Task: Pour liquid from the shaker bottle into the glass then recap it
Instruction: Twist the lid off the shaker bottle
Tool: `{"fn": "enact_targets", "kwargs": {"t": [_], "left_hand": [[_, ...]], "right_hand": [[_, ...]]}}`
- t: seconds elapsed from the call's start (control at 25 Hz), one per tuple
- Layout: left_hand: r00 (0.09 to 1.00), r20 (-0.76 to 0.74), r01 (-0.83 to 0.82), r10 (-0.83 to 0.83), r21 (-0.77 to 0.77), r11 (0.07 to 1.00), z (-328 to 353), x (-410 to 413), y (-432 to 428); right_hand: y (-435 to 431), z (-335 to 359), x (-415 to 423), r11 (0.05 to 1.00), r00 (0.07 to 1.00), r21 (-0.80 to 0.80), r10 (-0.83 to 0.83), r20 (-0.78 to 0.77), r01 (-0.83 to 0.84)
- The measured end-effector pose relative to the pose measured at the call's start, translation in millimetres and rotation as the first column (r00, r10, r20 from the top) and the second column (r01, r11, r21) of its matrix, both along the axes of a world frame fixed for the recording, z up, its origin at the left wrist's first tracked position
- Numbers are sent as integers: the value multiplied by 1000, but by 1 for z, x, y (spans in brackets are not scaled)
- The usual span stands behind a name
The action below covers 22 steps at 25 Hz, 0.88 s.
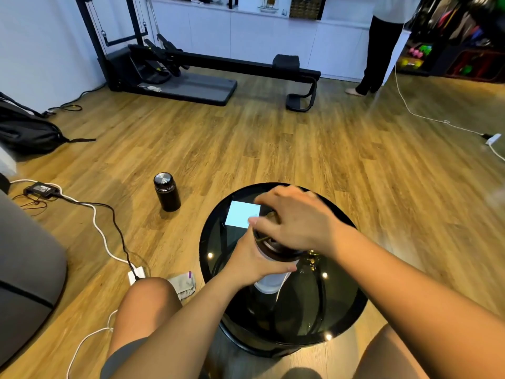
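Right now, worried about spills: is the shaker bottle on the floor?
No, the left hand grips the shaker bottle on the round black table.

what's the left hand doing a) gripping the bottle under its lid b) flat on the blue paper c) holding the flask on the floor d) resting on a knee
a: the left hand wraps round the bottle just below its dark lid, while the right hand grips the lid from above.

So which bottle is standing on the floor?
The black flask with a silver lid; the translucent dark-lidded shaker bottle sits on the black glass table.
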<state>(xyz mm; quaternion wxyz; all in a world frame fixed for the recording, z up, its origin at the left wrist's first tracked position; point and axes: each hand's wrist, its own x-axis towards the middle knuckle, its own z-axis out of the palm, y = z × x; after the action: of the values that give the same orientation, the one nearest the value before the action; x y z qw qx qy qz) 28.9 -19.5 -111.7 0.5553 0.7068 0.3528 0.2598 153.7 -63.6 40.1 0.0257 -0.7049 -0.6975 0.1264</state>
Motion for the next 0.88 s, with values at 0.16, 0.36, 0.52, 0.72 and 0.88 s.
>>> {"fn": "enact_targets", "kwargs": {"t": [0.16,0.36,0.52,0.72,0.88], "left_hand": [[1000,-4,-4,4,0,1000,1,-2,1],[999,-44,9,-8,15,1000,-2,-2,1],[997,-65,-33,32,-14,999,-7,-2,-1],[999,-51,-4,3,-29,1000,-8,-2,1],[999,-41,-13,12,-19,1000,-7,-2,0]], "right_hand": [[1,-2,2,989,987,-132,-46,151,66],[-1,7,-3,984,984,-104,135,-116,-147],[3,-2,3,982,954,-53,-163,250,182],[-3,1,-8,982,993,-152,118,11,-115],[7,12,9,998,1000,-66,26,17,-25]]}}
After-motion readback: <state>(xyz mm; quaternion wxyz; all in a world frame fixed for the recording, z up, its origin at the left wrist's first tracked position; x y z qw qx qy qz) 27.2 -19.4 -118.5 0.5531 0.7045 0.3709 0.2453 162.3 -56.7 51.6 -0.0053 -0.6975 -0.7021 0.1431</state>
